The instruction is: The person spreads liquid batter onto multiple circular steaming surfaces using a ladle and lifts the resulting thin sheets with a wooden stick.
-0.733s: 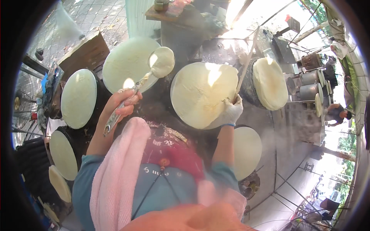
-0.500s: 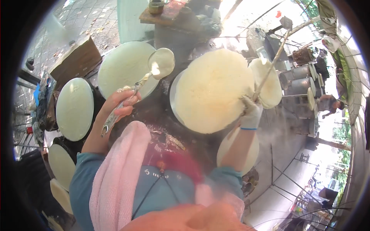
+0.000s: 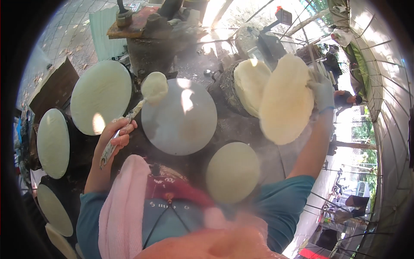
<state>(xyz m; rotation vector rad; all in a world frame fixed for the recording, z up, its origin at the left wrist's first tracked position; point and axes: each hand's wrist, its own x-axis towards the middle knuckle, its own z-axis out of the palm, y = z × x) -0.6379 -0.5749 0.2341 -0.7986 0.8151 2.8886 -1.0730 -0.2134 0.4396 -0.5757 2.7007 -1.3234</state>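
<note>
My left hand is closed round the handle of a ladle, whose round bowl is coated with pale batter. The bowl hovers at the upper left rim of a bare grey round griddle. Out to the right, my right hand, in a whitish glove, grips the right edge of a large thin pancake. The pancake hangs in the air, partly in front of another pale round on a dark drum-like stove. A thin stick rises by the gloved hand; its lower end is hidden there.
Batter-covered round griddles stand around me: one at the left, another farther left, and one close on my right. A wooden board with a pot lies at the back. Steam drifts over the right side.
The large pancake has come away from the middle griddle and moved right with my gloved hand, leaving the grey surface bare. The ladle stays in my left hand. The whole view has shifted.
</note>
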